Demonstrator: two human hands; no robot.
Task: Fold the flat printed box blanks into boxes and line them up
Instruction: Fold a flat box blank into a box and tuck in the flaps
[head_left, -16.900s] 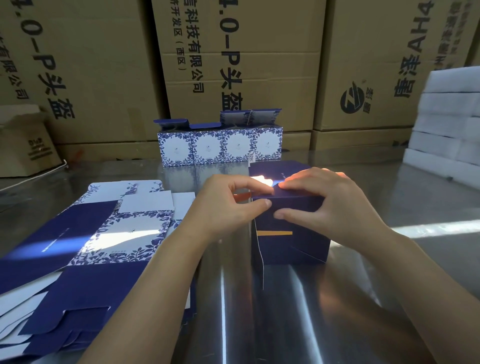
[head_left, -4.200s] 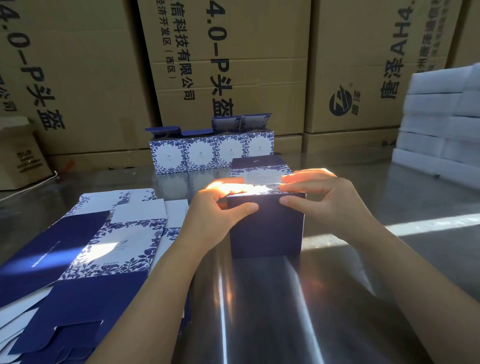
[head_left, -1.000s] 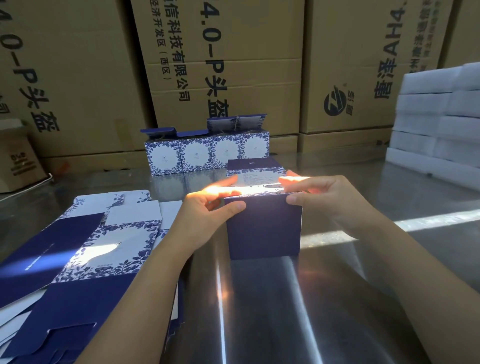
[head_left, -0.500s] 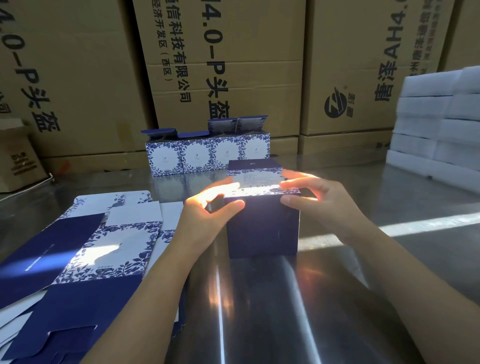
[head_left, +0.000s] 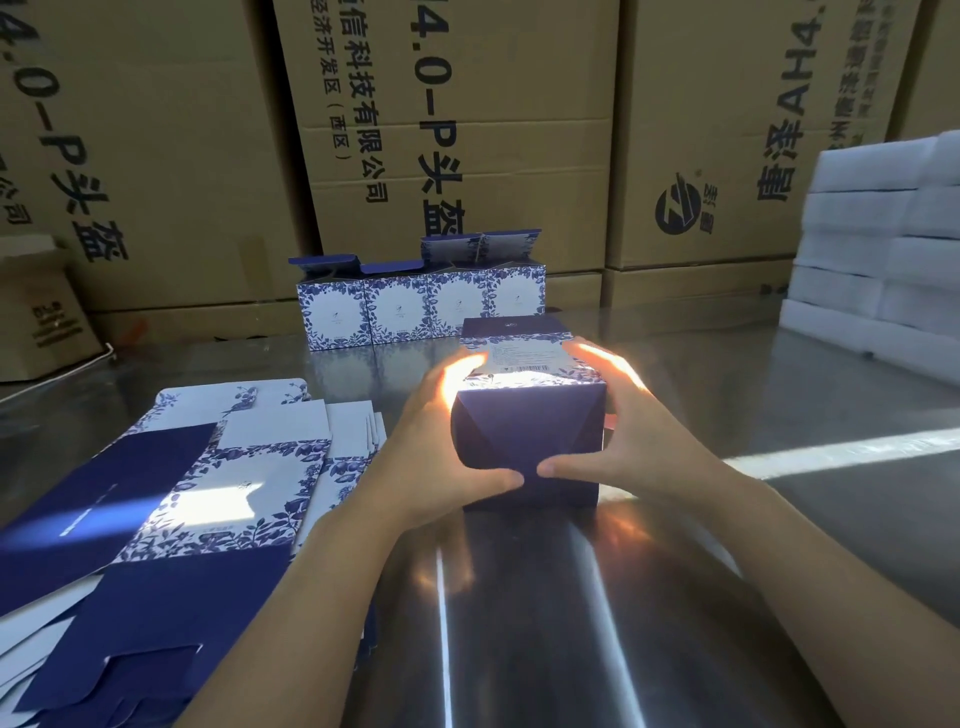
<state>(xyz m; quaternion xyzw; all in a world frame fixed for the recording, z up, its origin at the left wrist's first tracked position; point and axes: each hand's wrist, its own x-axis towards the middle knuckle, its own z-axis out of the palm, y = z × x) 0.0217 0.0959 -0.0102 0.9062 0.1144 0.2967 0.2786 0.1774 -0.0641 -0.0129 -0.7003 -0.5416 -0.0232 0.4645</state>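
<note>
Presently the folded box (head_left: 530, 431) is clasped between both hands over the middle of the metal table (head_left: 519, 597). The left hand (head_left: 441, 447) is wrapped round its left side and the right hand (head_left: 628, 431) round its right, with the thumbs nearly met on the near dark face. The row of finished boxes (head_left: 421, 306) lies beyond it, away from the person, with its right end roughly in line with the box. A forward carry, slightly rightward, is judged to be needed.

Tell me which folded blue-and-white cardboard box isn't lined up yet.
The nearest blue cardboard box, held between left hand and right hand; the other four stand in a row behind.
</note>
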